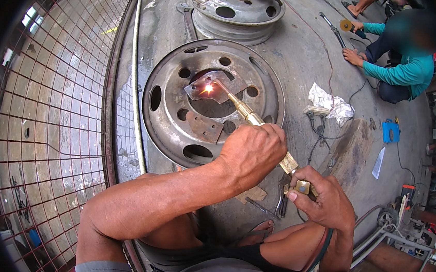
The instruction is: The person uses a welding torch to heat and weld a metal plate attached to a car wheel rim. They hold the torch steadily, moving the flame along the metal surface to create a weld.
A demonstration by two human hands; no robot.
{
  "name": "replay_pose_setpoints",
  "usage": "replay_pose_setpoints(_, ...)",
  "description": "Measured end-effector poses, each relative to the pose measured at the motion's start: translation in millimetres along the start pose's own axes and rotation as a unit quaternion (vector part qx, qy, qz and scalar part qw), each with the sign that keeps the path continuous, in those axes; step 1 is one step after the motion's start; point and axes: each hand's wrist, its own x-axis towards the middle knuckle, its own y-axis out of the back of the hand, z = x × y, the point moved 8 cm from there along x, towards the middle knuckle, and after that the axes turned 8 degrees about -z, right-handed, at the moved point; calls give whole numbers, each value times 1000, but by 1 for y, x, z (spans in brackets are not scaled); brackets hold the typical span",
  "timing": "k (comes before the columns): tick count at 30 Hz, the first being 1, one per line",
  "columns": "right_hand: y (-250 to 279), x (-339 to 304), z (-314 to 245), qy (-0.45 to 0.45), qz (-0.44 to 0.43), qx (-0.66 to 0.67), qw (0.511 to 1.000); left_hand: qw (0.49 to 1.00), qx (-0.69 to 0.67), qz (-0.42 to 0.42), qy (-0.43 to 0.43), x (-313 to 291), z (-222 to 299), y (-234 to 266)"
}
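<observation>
My left hand (256, 148) is wrapped round the brass body of a cutting torch (249, 113). At the torch's rear end, my right hand (329, 200) grips it beside the brass valve fittings, thumb along them. The torch tip points down at a flat steel plate (195, 91), where a bright orange-white spot glows. That plate lies across the centre hole of a bare steel wheel rim (163, 123). A second, rusty plate with small holes (203, 126) rests on the rim nearer to me.
Another wheel rim (232, 27) and an adjustable wrench (187, 23) lie beyond. Red wire mesh (55, 96) stands at left. A crouching person (399, 74) holds an angle grinder at far right. A white cloth (332, 103), cables and a wooden board (351, 147) lie to my right.
</observation>
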Motion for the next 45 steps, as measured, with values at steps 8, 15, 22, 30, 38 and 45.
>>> replay_pose_setpoints(8,0,0,-2,7,4,-6,1000,999,-25,19,-12,-1,-1,0)
replay_pose_setpoints(15,0,1,-3,8,1,-11,1000,1000,9,6,5,-1,0,2)
replay_pose_setpoints(22,0,2,-3,2,-3,-13,1000,1000,-1,9,4,-1,-1,1)
replay_pose_setpoints(30,1,1,-6,-13,-10,-12,1000,999,-32,21,-11,-1,-3,0)
replay_pose_setpoints(38,1,0,-2,-14,-7,-18,1000,999,-30,20,-6,-1,-4,0)
replay_pose_setpoints(45,2,-3,5,7,-5,-19,1000,999,-33,29,-7,-2,-5,3)
